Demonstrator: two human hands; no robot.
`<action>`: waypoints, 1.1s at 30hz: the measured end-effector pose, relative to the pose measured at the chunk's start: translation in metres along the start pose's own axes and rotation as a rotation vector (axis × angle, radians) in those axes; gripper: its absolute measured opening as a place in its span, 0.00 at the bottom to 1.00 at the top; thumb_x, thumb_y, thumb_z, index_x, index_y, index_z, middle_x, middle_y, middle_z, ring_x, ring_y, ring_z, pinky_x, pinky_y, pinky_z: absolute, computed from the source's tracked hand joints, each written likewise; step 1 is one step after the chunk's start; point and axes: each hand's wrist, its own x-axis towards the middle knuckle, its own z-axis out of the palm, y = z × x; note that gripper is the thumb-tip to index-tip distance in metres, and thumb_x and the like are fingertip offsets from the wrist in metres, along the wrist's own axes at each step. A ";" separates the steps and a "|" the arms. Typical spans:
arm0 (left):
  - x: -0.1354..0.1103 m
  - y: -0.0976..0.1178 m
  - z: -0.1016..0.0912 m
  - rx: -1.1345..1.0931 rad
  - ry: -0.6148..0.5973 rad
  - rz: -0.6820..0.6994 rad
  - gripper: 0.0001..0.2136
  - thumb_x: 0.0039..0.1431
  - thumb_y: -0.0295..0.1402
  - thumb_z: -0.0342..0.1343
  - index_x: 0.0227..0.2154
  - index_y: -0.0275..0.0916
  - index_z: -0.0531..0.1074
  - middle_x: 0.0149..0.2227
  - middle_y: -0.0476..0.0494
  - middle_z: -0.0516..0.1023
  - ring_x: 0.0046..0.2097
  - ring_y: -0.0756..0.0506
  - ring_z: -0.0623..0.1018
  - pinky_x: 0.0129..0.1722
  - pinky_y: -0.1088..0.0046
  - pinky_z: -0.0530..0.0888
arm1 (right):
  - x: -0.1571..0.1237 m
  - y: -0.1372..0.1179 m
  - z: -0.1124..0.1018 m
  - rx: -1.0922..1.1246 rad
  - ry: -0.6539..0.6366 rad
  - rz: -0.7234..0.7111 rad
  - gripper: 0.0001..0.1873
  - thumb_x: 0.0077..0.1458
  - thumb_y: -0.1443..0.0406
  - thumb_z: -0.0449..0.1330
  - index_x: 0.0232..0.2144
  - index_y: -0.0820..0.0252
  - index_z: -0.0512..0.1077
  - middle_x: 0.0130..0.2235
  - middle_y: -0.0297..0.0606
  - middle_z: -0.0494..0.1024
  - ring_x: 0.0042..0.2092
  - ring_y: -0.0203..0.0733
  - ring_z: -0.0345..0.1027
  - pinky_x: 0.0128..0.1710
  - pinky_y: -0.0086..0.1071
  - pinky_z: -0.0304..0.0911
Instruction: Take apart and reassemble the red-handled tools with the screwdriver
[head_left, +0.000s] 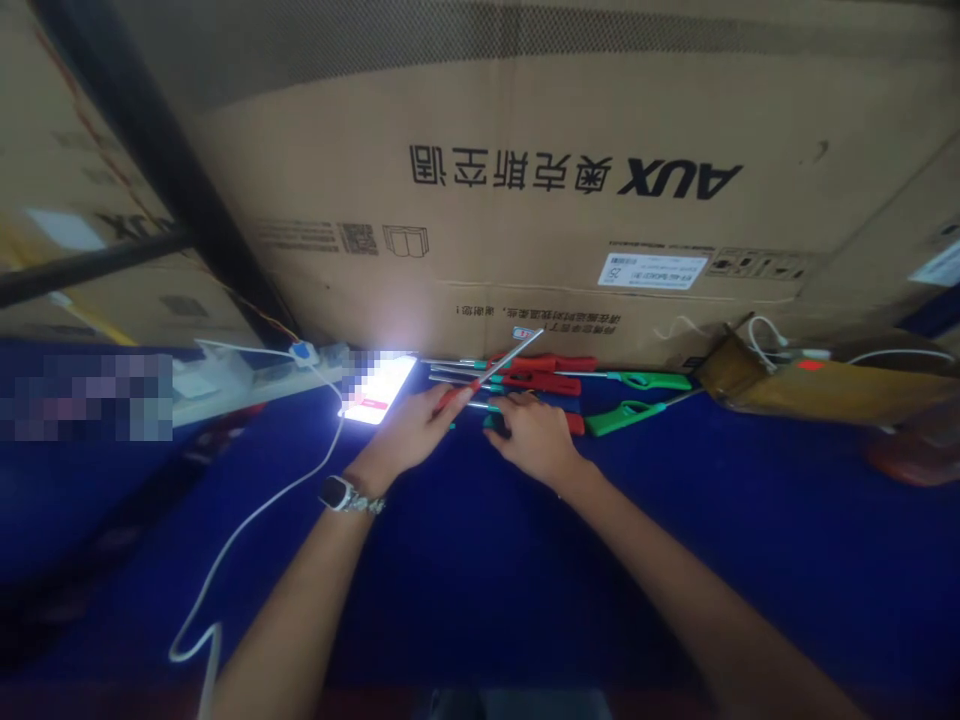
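We are gripping a red lighter (472,385) in our left hand (409,430) — we cannot tell what our right hand (538,435) is holding — and the slanting rod (514,356) could be snagging on the crowded lighters (551,383).

I log dim light overall; the lit screen (394,376) is blown out white, its glare hazing the carton (517,110). Near tabletop (480,580) sinks dark. I note soft focus, stretched edges, pixelated patches at left.
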 end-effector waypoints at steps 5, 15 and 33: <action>0.001 0.013 0.021 -0.454 0.034 -0.036 0.25 0.67 0.55 0.44 0.29 0.39 0.72 0.24 0.49 0.72 0.26 0.49 0.72 0.28 0.74 0.69 | -0.010 -0.002 -0.005 0.446 0.061 0.122 0.21 0.59 0.51 0.61 0.52 0.50 0.73 0.40 0.34 0.82 0.40 0.44 0.75 0.38 0.36 0.66; -0.001 0.043 0.048 -1.205 0.123 -0.247 0.20 0.53 0.42 0.68 0.46 0.43 0.71 0.32 0.52 0.78 0.31 0.53 0.76 0.34 0.79 0.75 | -0.022 0.002 0.012 0.933 0.124 0.098 0.25 0.60 0.53 0.61 0.57 0.50 0.66 0.46 0.38 0.81 0.39 0.44 0.79 0.38 0.39 0.74; -0.001 0.035 0.049 -1.121 0.012 -0.181 0.22 0.55 0.40 0.66 0.52 0.37 0.77 0.39 0.38 0.84 0.40 0.40 0.84 0.46 0.60 0.79 | -0.035 0.033 0.010 1.206 -0.045 0.063 0.35 0.50 0.54 0.71 0.59 0.55 0.70 0.44 0.38 0.83 0.44 0.47 0.79 0.50 0.42 0.73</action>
